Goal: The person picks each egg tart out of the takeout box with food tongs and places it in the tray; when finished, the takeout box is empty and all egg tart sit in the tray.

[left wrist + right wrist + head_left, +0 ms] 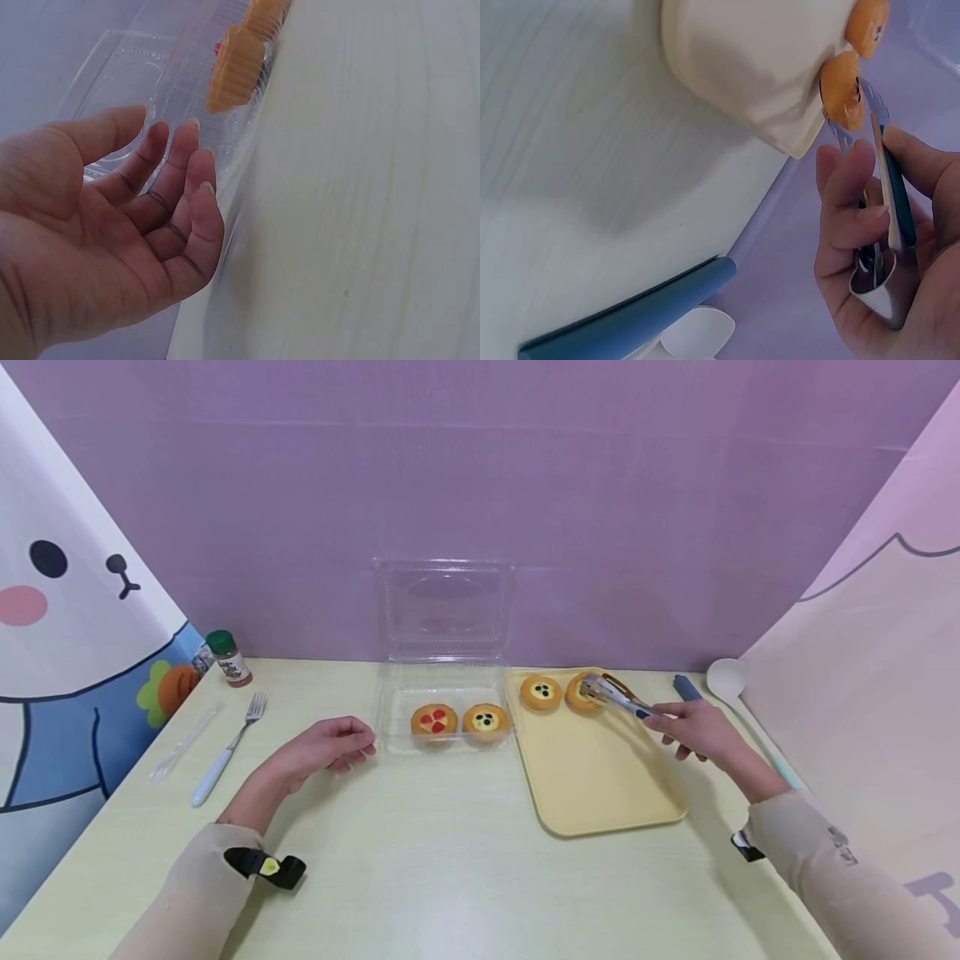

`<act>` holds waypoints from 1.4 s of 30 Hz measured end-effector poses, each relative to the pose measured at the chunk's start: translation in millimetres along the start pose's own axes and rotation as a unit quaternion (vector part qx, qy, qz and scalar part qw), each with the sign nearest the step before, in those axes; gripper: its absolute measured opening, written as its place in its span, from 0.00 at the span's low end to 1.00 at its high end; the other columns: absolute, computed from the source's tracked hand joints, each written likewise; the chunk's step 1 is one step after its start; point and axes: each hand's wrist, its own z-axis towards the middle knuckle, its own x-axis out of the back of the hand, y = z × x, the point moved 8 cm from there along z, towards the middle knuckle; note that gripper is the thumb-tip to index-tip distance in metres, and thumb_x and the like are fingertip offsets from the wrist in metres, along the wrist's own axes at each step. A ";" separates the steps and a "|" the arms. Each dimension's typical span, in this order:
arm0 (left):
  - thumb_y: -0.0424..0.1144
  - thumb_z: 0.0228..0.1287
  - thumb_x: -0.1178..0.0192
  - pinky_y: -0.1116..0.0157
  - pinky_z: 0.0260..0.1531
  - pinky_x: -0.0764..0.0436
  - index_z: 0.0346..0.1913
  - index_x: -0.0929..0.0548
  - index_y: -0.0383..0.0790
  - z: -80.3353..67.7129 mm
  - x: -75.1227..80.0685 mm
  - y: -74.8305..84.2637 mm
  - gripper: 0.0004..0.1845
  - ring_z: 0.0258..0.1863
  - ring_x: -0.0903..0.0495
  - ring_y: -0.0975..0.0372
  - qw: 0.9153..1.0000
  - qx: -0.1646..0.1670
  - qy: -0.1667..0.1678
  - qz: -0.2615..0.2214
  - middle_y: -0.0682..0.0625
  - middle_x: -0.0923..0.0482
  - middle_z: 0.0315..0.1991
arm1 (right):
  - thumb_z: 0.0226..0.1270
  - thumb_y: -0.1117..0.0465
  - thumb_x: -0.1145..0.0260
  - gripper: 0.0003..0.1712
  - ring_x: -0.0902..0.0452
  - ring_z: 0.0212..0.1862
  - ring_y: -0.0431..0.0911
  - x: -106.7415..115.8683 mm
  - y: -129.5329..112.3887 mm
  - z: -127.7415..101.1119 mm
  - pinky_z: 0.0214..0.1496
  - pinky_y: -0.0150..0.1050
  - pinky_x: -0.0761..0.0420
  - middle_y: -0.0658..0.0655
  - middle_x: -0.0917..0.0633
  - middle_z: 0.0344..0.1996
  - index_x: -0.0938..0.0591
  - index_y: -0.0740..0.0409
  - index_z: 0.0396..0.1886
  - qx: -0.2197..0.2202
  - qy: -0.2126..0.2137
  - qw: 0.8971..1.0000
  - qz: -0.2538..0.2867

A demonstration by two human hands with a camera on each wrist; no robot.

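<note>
My right hand (697, 731) grips a pair of metal tongs (615, 693) with dark blue grips. The tongs' tips sit around an egg tart (843, 90) at the far right corner of the yellow tray (600, 777). Beside it on the tray lies another tart (541, 692) with dark dots. To the left stands a clear plastic box (442, 681) with its lid up; inside are a tart with red pieces (433, 720) and a dark-dotted tart (486, 722). My left hand (322, 750), loosely curled and holding nothing, is by the box's left front corner.
At the left lie a fork (228, 752) with a pale blue handle and a clear plastic utensil (186, 742). A green-capped spice jar (228, 658) stands behind them. At the right are a blue handle (686, 687) and a white spoon (727, 680). A purple backdrop (450, 485) borders the table's far edge.
</note>
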 end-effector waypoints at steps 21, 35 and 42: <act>0.50 0.76 0.45 0.62 0.45 0.21 0.56 0.25 0.31 0.3 -0.2 0.7 0.23 0.45 0.20 0.56 1.000 0.008 0.001 0.003 0.43 0.18 0.49 | 0.73 0.43 0.39 0.38 0.17 0.22 0.49 2.5 -0.1 1.1 0.19 0.37 0.28 0.65 0.13 0.37 0.30 0.65 0.71 0.005 0.018 0.999 -0.032; 0.50 0.76 0.45 0.62 0.44 0.21 0.55 0.25 0.32 -1.3 0.1 0.8 0.22 0.45 0.20 0.56 1.000 0.008 0.000 0.003 0.43 0.18 0.49 | 0.73 0.44 0.39 0.37 0.17 0.21 0.48 1.2 -1.1 1.9 0.18 0.36 0.29 0.66 0.13 0.36 0.29 0.66 0.70 0.009 0.016 1.000 -0.022; 0.49 0.76 0.45 0.62 0.44 0.21 0.55 0.25 0.31 -1.3 -0.6 1.8 0.22 0.45 0.20 0.56 1.000 0.005 -0.001 0.001 0.43 0.18 0.48 | 0.73 0.42 0.40 0.38 0.17 0.22 0.49 3.1 -2.9 1.7 0.19 0.38 0.27 0.65 0.13 0.36 0.30 0.66 0.71 0.010 0.020 0.999 -0.037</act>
